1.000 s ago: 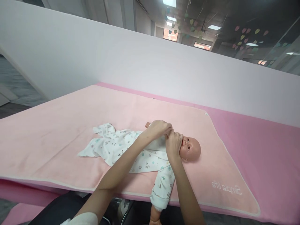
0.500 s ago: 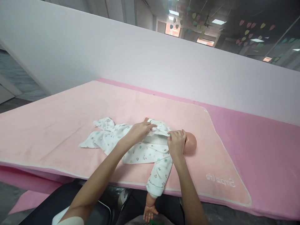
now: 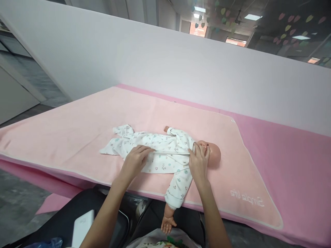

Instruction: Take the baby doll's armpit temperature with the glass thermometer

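Note:
A baby doll (image 3: 214, 155) lies on its back on a pale pink mat (image 3: 85, 117), head to the right, one arm hanging over the near edge. It wears a white printed baby shirt (image 3: 161, 167) and matching trousers (image 3: 117, 146). My left hand (image 3: 137, 159) pinches the shirt's front flap at the waist. At the neckline, my right hand (image 3: 199, 160) grips the upper end of the same flap, close to the doll's chin. Between both hands the flap's edge runs straight across the chest.
A white partition (image 3: 165, 65) rises behind the table, which has a darker pink cover (image 3: 292, 165). In front stands a black chair (image 3: 77, 213) with a white box-like object (image 3: 83, 227) on it.
My left hand has moved left and toward me from the chest to the waist, drawing the flap flat over the doll's front. My right hand stays at the neckline.

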`<action>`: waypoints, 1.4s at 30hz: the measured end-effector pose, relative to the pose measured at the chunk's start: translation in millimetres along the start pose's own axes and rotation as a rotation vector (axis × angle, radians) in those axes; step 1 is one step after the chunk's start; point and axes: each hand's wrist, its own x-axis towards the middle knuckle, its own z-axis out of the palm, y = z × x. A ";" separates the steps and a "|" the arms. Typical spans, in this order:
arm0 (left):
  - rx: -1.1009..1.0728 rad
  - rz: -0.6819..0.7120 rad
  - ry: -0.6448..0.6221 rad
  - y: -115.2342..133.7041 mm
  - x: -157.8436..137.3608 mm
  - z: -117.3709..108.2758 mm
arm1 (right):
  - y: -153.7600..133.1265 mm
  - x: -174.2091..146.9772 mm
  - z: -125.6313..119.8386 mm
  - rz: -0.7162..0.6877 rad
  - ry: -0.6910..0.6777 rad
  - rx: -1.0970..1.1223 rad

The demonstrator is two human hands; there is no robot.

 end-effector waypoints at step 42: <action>-0.038 -0.194 0.152 -1.0 13.8 11.3 | 3.1 14.9 0.3 0.025 0.124 0.049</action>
